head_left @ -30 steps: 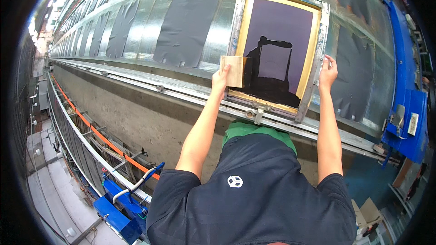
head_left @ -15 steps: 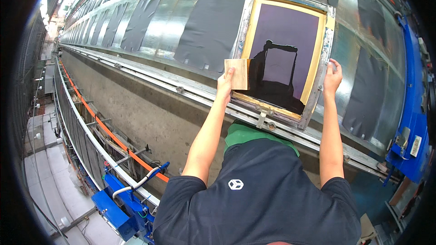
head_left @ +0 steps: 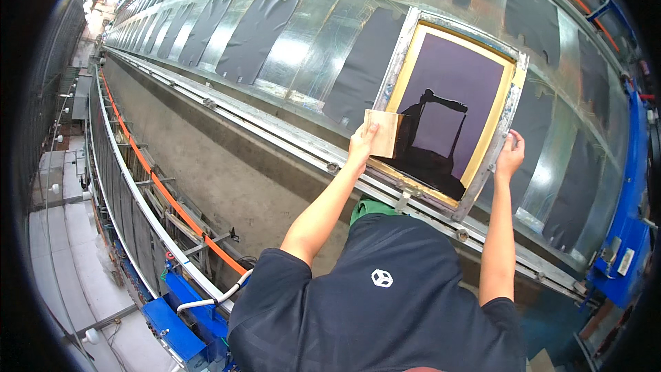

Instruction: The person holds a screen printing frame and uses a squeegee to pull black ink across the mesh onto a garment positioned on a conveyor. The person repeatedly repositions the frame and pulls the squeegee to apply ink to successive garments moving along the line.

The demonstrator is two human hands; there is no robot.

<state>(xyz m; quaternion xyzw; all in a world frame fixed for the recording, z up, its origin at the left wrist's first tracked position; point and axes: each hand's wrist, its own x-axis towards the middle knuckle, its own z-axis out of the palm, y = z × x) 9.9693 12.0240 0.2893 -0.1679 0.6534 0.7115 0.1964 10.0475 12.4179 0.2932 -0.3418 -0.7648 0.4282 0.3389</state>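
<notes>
A screen-printing frame (head_left: 496, 139) with yellow inner borders lies on the long table, its mesh (head_left: 451, 69) purple-grey. Black ink (head_left: 428, 167) pools over the mesh's near part and runs up in an outline around a lighter rectangle. My left hand (head_left: 361, 145) is closed on a wooden squeegee (head_left: 381, 133), thumb on its face, at the frame's near left side. Ink darkens the squeegee's right edge; its lower edge is hard to make out. Against the frame's outer right edge, my right hand (head_left: 509, 157) has its fingers curled, partly hidden.
The long shiny table (head_left: 303, 55) carries rows of dark fabric panels (head_left: 258, 34). A metal rail (head_left: 275, 136) with small stops runs along its near edge. Blue machinery (head_left: 623, 248) stands at the right, and a blue box (head_left: 175, 327) with an orange strip (head_left: 165, 193) at lower left.
The whole view has shifted, so the frame, squeegee and both hands appear lower and farther right. Relative to the frame, the hands and squeegee have hardly moved.
</notes>
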